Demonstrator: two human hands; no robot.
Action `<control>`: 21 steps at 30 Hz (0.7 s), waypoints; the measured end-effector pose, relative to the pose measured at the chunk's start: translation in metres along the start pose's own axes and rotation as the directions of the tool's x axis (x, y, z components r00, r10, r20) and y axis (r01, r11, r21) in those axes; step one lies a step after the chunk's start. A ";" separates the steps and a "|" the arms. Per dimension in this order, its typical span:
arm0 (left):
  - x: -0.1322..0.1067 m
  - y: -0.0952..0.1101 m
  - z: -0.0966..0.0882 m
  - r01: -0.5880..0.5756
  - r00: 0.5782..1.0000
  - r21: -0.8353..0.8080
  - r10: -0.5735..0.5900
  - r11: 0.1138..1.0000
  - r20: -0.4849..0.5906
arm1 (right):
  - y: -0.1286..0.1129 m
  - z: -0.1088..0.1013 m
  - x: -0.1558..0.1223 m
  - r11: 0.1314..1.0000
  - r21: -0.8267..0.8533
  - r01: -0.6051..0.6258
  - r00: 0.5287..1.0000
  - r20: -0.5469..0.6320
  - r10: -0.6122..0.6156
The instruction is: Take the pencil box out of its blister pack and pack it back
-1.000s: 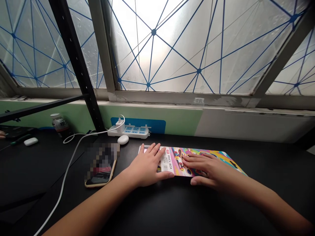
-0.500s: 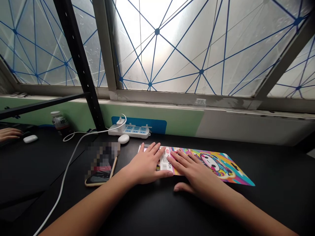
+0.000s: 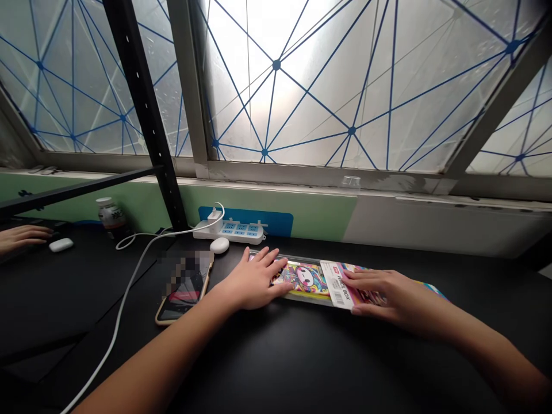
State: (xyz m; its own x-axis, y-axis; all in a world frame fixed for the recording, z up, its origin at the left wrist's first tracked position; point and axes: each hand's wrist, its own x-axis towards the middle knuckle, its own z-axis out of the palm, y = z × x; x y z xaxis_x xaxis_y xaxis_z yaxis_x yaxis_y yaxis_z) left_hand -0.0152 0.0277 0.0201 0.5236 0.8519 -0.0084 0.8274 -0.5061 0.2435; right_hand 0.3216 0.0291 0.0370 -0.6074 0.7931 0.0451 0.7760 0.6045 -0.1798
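A colourful pencil box (image 3: pixel 304 277) lies flat on the black table (image 3: pixel 302 368), parallel to the window. My left hand (image 3: pixel 252 282) rests flat on its left end, fingers spread, thumb along the near edge. A printed paper sleeve (image 3: pixel 340 286) labelled "PENCIL BOX" sits partly off the box towards the right. My right hand (image 3: pixel 394 296) lies on the sleeve, fingers together on top and thumb against its near edge, gripping it. The right end of the sleeve is hidden behind my right hand.
A phone (image 3: pixel 183 287) lies left of the box, with a white earbud case (image 3: pixel 219 245) and a power strip (image 3: pixel 233 231) behind it. A white cable (image 3: pixel 129 287) runs toward the front. A black shelf post (image 3: pixel 146 115), a bottle (image 3: pixel 107 214) and another person's hand (image 3: pixel 21 237) are at the left.
My right hand has slid the sleeve to the right, uncovering the box's cartoon face between my hands. My left hand stays on the box's left end. The other person's hand has come into view.
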 end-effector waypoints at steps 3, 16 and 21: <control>-0.002 -0.011 -0.005 0.026 1.000 -0.009 -0.026 1.000 0.010 | 0.002 0.015 0.007 0.997 -0.070 0.009 0.998 -0.055 -0.013; -0.006 -0.020 -0.013 0.101 0.995 -0.039 -0.101 0.994 0.007 | 0.027 0.015 0.001 0.999 -0.043 0.005 0.999 -0.033 -0.006; -0.007 -0.023 -0.011 0.106 0.994 -0.045 -0.106 0.993 -0.004 | 0.044 -0.004 -0.010 0.989 -0.078 -0.126 0.985 -0.131 0.115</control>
State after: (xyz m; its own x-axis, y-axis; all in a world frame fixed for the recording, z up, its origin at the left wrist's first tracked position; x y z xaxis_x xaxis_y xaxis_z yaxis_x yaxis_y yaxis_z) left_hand -0.0398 0.0353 0.0253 0.4322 0.9012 -0.0305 0.8681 -0.4067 0.2846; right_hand 0.3621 0.0482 0.0329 -0.4862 0.8605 0.1524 0.8575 0.5034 -0.1065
